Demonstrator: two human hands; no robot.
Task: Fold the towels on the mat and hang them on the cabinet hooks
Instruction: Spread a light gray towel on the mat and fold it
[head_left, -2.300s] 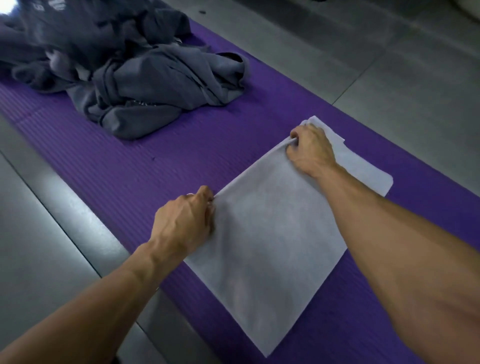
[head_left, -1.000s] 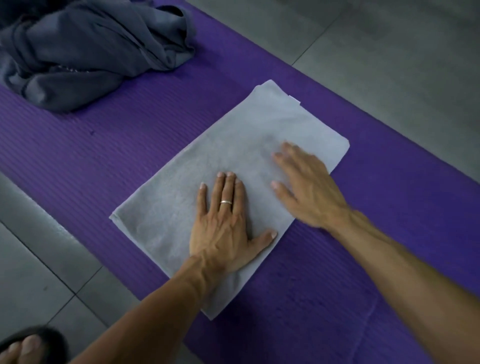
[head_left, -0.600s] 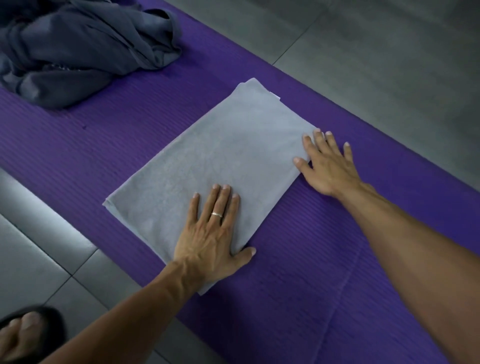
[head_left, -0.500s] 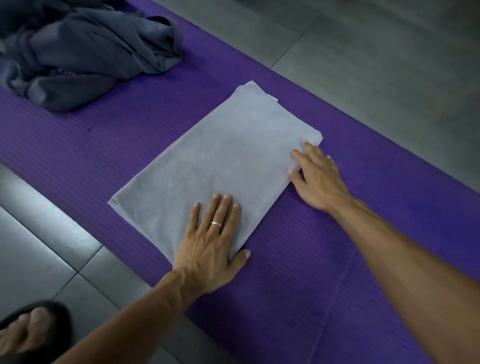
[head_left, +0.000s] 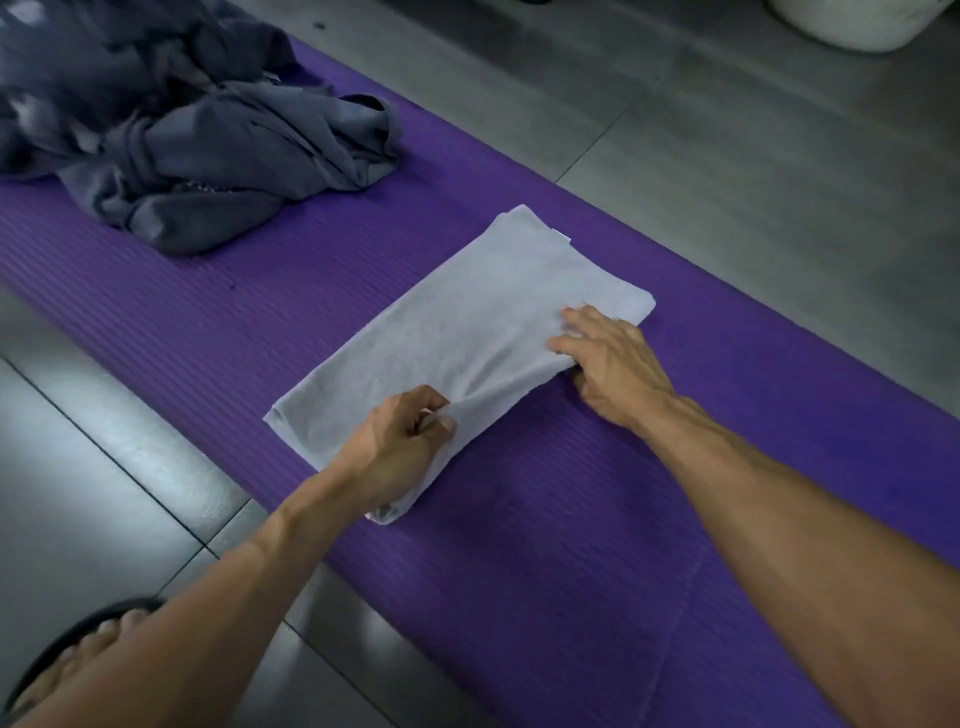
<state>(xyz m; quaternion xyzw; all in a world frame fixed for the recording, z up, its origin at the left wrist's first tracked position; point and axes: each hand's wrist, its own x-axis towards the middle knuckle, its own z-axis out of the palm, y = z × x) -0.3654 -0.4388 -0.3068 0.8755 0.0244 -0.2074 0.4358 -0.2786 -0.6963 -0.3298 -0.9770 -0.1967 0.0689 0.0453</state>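
Both the left hand and right hand pinch the folded grey towel's near long edge, its length stretching between and beyond them.

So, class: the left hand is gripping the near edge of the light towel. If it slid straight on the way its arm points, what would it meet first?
More of the light towel under the left hand, then bare mat beyond its far edge. The dark pile seems off that line, though depth is unclear.
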